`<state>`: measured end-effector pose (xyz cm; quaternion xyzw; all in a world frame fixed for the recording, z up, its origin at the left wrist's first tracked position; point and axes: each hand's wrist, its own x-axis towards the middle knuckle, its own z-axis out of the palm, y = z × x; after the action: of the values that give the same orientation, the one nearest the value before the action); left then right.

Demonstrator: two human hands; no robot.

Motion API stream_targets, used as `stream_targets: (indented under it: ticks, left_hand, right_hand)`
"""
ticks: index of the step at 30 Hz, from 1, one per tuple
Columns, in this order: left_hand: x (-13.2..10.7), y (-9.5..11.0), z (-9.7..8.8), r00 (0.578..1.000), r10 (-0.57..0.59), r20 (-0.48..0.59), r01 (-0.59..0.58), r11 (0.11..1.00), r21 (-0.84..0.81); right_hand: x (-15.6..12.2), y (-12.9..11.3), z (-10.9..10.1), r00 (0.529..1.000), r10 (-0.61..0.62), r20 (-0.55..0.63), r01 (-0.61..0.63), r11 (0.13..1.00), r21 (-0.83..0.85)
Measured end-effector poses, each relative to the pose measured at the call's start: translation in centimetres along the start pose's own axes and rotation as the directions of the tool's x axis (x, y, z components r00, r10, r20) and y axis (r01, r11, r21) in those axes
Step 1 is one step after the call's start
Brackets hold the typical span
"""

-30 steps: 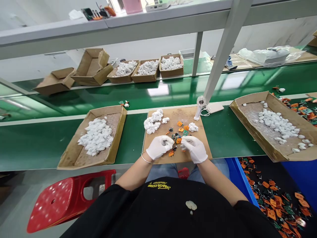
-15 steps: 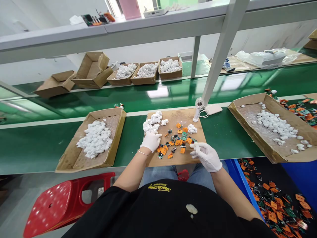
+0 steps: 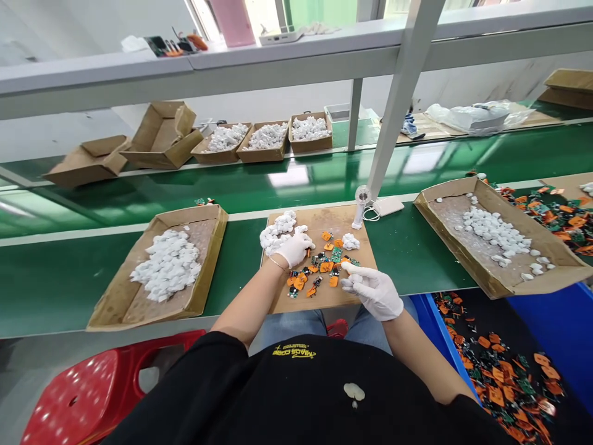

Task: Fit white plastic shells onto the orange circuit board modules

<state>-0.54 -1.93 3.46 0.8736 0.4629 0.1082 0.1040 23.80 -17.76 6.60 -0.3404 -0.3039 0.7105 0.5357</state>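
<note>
Both my hands wear white gloves over a brown cardboard sheet (image 3: 345, 217) on the green bench. My left hand (image 3: 293, 249) reaches into a pile of small white plastic parts (image 3: 276, 233) at the sheet's far left, fingers curled on one of them. My right hand (image 3: 375, 289) rests at the sheet's right front edge, fingers loosely stretched, holding nothing I can see. Between the hands lies a scatter of small orange and green circuit parts (image 3: 319, 269). A smaller clump of white parts (image 3: 351, 241) lies further back.
A cardboard tray of white parts (image 3: 167, 266) sits to the left, another tray (image 3: 495, 233) to the right. A blue bin of orange and green parts (image 3: 500, 364) stands at my right. A small white fan (image 3: 361, 207), a slanted post (image 3: 393, 105) and a red stool (image 3: 74, 395) are nearby.
My hands have parted from the middle of the sheet. The left one moved back and left onto the white pile; the right one drew toward the sheet's front right edge and opened.
</note>
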Motion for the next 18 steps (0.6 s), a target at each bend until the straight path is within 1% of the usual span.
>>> stream_targets:
  ticks: [4, 6, 8, 10, 11, 13, 15, 17, 18]
  left_hand:
    - [-1.8, 0.7, -0.6, 0.992, -0.078, -0.096, 0.068, 0.992, -0.103]
    - [-3.2, 1.6, -1.0, 0.982, -0.119, -0.149, 0.093, 0.981, -0.172]
    - [-4.9, 3.2, -1.5, 0.974, -0.132, -0.183, 0.086, 0.966, -0.243]
    - [-6.8, 5.2, -2.4, 0.974, -0.104, -0.202, 0.033, 0.944, -0.328]
    - [-7.6, 6.3, -3.0, 0.974, -0.073, -0.215, -0.015, 0.924, -0.382]
    - [-9.1, 8.3, -4.5, 0.963, 0.016, -0.27, -0.164, 0.827, -0.538]
    - [-10.0, 9.9, -5.8, 0.946, 0.063, -0.319, -0.253, 0.758, -0.601]
    - [-10.5, 10.9, -6.8, 0.937, 0.071, -0.341, -0.283, 0.724, -0.629]
    - [-10.6, 11.3, -7.0, 0.938, 0.056, -0.342, -0.281, 0.701, -0.656]
  right_hand:
    - [-0.2, 0.0, 0.3, 0.999, -0.039, -0.023, 0.038, 0.999, -0.017]
    - [-0.3, 0.0, 0.6, 0.999, -0.04, -0.027, 0.039, 0.999, -0.024]
    - [-0.3, -0.1, 0.9, 0.999, -0.031, -0.011, 0.031, 1.0, -0.002]
    - [-0.4, -0.1, 1.2, 1.0, -0.001, 0.014, 0.001, 1.0, 0.018]
    - [-0.4, -0.2, 1.4, 1.0, 0.018, 0.022, -0.018, 1.0, 0.016]
    - [-0.5, -0.2, 1.9, 0.999, 0.033, 0.03, -0.033, 0.999, -0.023]
    - [-0.6, -0.5, 2.4, 0.999, -0.006, 0.034, 0.008, 0.996, -0.084]
    - [-0.7, -0.9, 3.1, 0.996, -0.069, 0.059, 0.074, 0.992, -0.104]
    - [-0.9, -1.2, 3.5, 0.993, -0.093, 0.074, 0.1, 0.99, -0.101]
